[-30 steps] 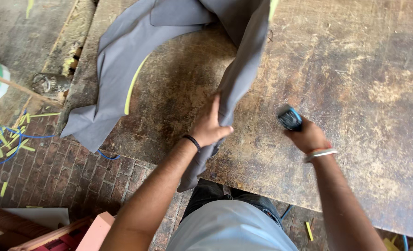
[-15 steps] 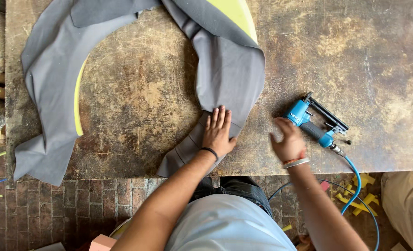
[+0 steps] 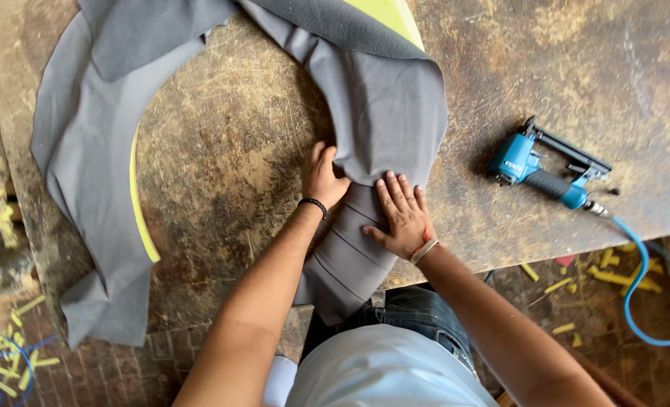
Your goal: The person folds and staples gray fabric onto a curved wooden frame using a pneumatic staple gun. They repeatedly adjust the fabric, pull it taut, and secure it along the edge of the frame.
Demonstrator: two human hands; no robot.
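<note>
Grey cover (image 3: 380,128) pressed flat at the workbench (image 3: 222,166) edge.
Both hands lay open on it, left hand (image 3: 323,179) beside right hand (image 3: 402,218), smoothing a fold; the blue stapler (image 3: 546,169) lay apart to the right, seemingly wanted next for fastening.

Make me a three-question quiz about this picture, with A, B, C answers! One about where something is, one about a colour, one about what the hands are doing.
1. Where does the staple gun lie?
A. on the workbench
B. on the floor
C. in a hand

2. What colour is the staple gun's hose?
A. red
B. blue
C. green

3. What are the hands doing?
A. both lifted in the air
B. both holding the tool
C. both pressing on the grey fabric

Answers:
1 A, it rests on the scratched top, apart from both hands.
2 B, the hose is blue.
3 C, the left hand and right hand lie on the cloth.
</note>
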